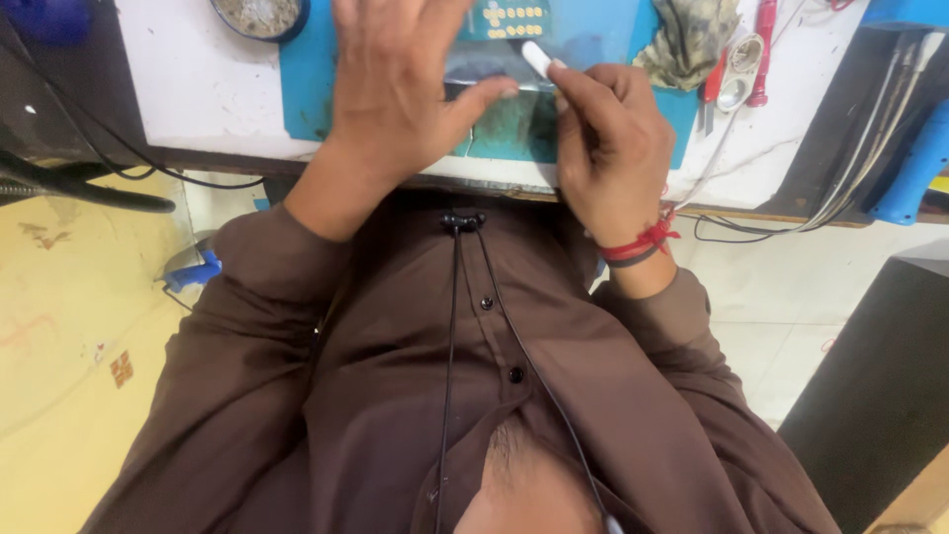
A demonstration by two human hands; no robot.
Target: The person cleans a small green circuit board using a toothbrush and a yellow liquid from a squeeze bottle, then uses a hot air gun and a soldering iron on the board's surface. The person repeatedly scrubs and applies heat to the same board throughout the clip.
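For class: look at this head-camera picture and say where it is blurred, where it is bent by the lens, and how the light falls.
Head view: the left hand is smeared by motion blur at the fingers; the right hand with its small white piece is sharper; the bench edge bows from wide-angle distortion; light is even and soft, with faint glare on the clear sheet.

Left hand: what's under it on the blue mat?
Under the left hand lies a flat shiny panel on the blue mat; only its right part shows, and the palm covers the rest.

Bright even indoor light, soft shadows under the hands, slight motion blur, wide-angle bending at the edges
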